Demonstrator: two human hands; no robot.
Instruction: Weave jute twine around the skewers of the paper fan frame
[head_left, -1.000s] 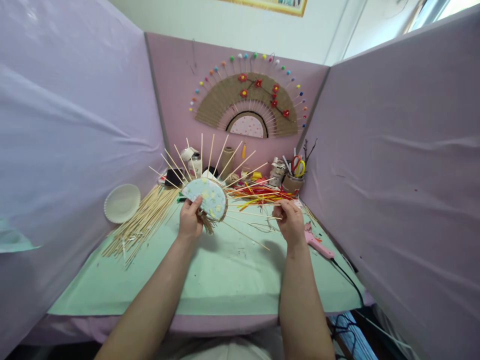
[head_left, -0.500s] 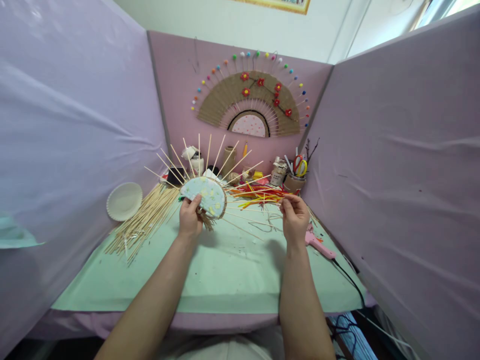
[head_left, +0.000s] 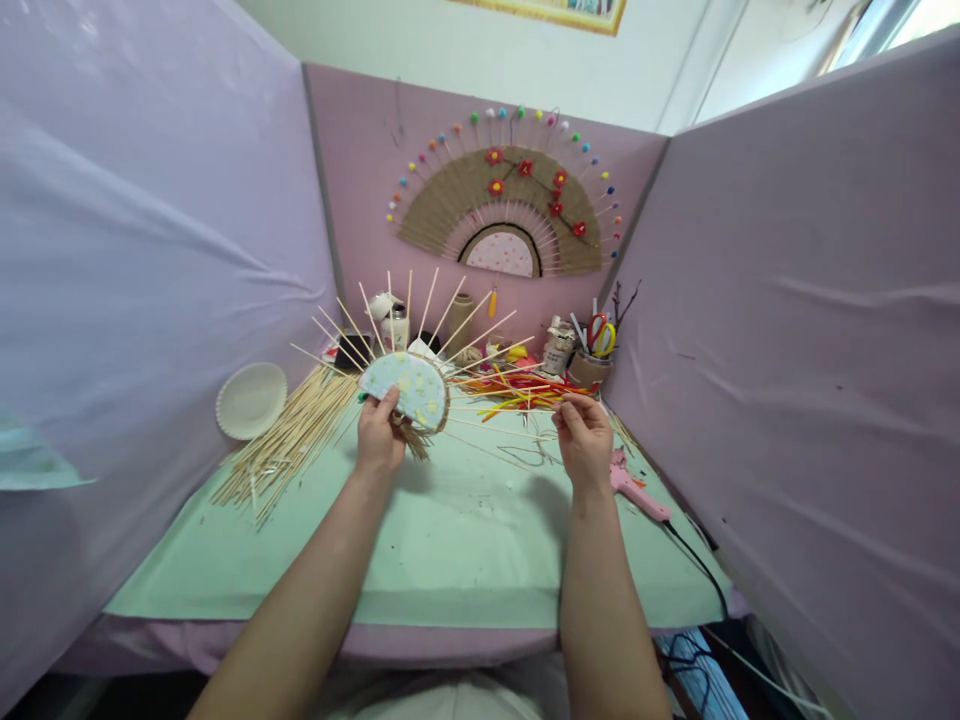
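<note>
My left hand is closed on the lower left edge of a half-round fan base, its thumb lying on the front. Pale blue cloth with yellow flowers covers the base, and a twine-like cord edges its curve. Thin bamboo sticks radiate from that curve. A bunch of loose twine hangs beneath, beside my left fingers. My right hand is pinched at the outer tip of a stick on the right side of the base. The exact contact between fingertips and stick is small and partly hidden.
Loose bamboo sticks lie left, near a white plate. Red and yellow strips lie behind the sticks. A pink glue gun with a cord lies right, below scissors in a holder. A finished fan hangs behind.
The fan base has turned slightly clockwise in my left hand, its sticks shifting right and down. My right hand has moved slightly left, still pinched. The view has shifted a little.
</note>
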